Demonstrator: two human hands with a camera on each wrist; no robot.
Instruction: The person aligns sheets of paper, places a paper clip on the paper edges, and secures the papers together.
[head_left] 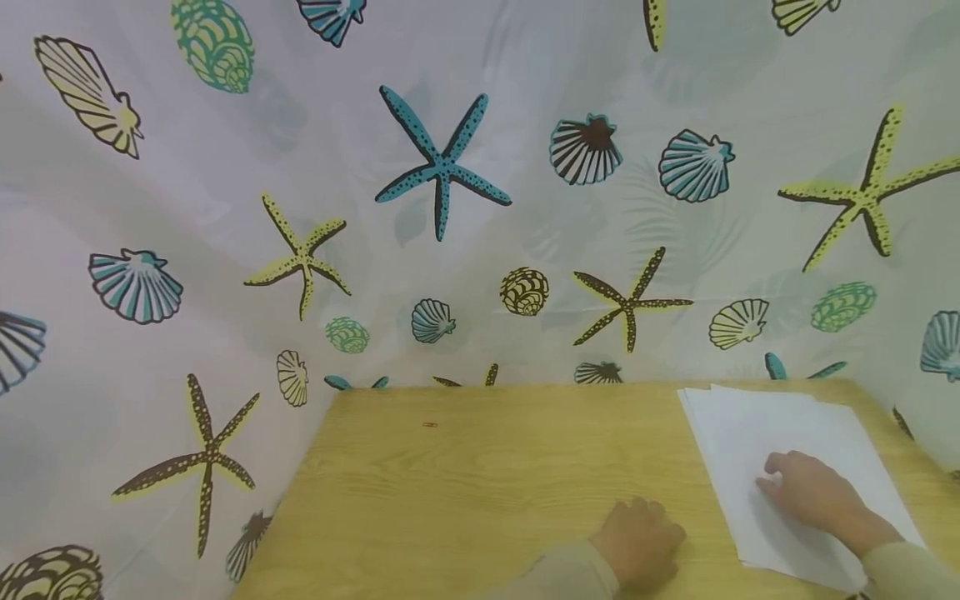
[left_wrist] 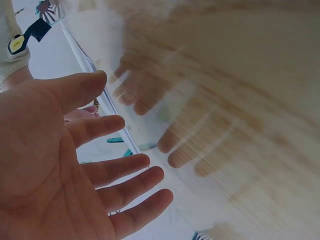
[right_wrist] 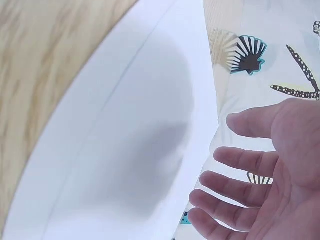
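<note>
My right hand (head_left: pixel 813 492) hovers over white sheets of paper (head_left: pixel 750 433) at the table's right side. In the right wrist view its fingers (right_wrist: pixel 237 186) are loosely spread and slightly bent, holding nothing, and the paper (right_wrist: pixel 125 95) lies beyond them with a shadow on it. My left hand (head_left: pixel 641 542) is low over the wooden table near its front, left of the paper. Its palm and relaxed, parted fingers (left_wrist: pixel 135 177) show in the left wrist view, with nothing in them and their reflection on the glossy tabletop.
A small reddish paper clip (head_left: pixel 430 425) lies toward the back left of the wooden table (head_left: pixel 480 492). A pale curtain (head_left: pixel 495 242) printed with shells and starfish hangs along the back and both sides. The paper sheets overlap unevenly, their edges a little offset.
</note>
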